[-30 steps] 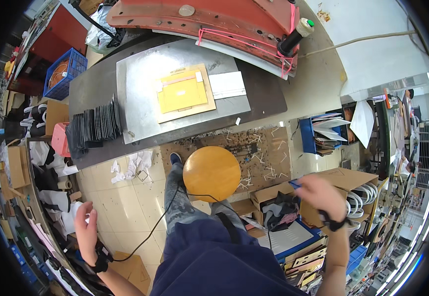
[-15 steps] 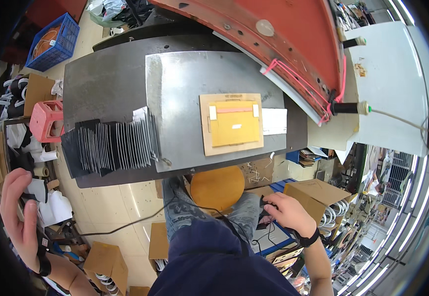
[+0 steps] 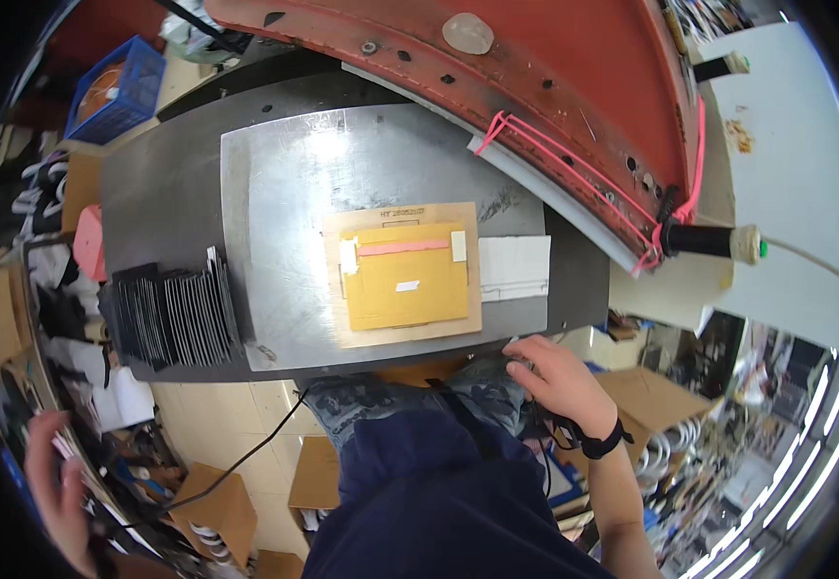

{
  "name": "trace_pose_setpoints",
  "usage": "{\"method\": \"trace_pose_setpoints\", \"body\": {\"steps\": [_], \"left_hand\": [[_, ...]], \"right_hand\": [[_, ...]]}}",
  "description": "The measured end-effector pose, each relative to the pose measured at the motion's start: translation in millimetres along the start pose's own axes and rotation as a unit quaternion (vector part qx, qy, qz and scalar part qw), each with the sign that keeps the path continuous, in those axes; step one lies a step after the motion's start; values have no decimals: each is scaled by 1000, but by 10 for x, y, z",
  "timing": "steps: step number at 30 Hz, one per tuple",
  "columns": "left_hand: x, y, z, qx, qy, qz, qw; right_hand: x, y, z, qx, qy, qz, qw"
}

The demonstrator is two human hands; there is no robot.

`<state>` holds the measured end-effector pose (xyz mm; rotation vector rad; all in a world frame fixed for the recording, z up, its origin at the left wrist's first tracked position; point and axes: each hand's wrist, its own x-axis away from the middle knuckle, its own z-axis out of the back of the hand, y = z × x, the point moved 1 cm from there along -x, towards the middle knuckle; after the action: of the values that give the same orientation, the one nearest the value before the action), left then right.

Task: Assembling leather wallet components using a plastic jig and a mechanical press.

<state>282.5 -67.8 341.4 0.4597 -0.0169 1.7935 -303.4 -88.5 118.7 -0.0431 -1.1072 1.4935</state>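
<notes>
Resting near the counter's point(image 3: 168, 222) near edge, the right hand point(image 3: 559, 381) lies loosely spread, empty; the left hand point(image 3: 53, 482) hangs open, far left. The yellow-topped board point(image 3: 405, 275) sits untouched mid-plate; black stack point(image 3: 173, 318) waits.

The view has swung forward and down over the last second: the grey worktop point(image 3: 149, 207) with its steel plate point(image 3: 284, 222) now fills the middle of the picture, where a second ago it lay further up and tilted. The tan board point(image 3: 405, 275) with the yellow sheet point(image 3: 410, 285) has come closer to the body. The round orange stool seat, plain to see earlier, is now almost wholly hidden under the worktop edge and the knees. The right hand point(image 3: 559, 381) has moved from out at the side, over the cardboard boxes, up to the near edge of the worktop. The left hand point(image 3: 53, 482) stays low at the left but has slid toward the picture's rim.
</notes>
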Motion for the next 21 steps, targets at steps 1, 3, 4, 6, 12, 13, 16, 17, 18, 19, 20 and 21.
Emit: {"method": "trace_pose_setpoints", "body": {"steps": [1, 3, 4, 6, 12, 13, 16, 17, 18, 19, 20, 21], "left_hand": [[83, 203, -382, 59, -37, 21, 997], [303, 681, -993, 185, -110, 85, 973], [401, 825, -1257, 262, -141, 124, 947], [386, 1089, -1691, 227, -154, -43, 961], [329, 1625, -2550, 280, -25, -36, 959], [256, 1657, -2605, 261, -23, -74, 962], [-13, 1617, -2841, 232, 5, -160, 959], [-74, 1634, -2872, 191, 25, -206, 959], [-128, 1635, -2909, 151, 44, -252, 955], [-184, 1638, -2942, 135, 68, -283, 947], [-163, 1656, -2934, 140, 64, -289, 945], [-141, 1721, -2837, 164, 90, -323, 928]], "right_hand": [[-93, 106, 40, 40, 6, 15, 999], [-176, 267, 94, 61, 23, 79, 995], [-201, 317, 108, 59, 28, 98, 993], [-194, 378, 74, 10, 44, 99, 994], [-227, 568, -52, -11, 91, 150, 984], [-216, 587, -67, 1, 111, 155, 982], [-214, 649, -80, 0, 146, 168, 975], [-194, 666, -74, -20, 145, 154, 977], [-180, 663, -77, -39, 145, 138, 979], [-148, 630, -45, -63, 130, 87, 986], [-54, 620, -117, -61, 134, 80, 986], [-14, 571, -151, -28, 154, 118, 981]]}}
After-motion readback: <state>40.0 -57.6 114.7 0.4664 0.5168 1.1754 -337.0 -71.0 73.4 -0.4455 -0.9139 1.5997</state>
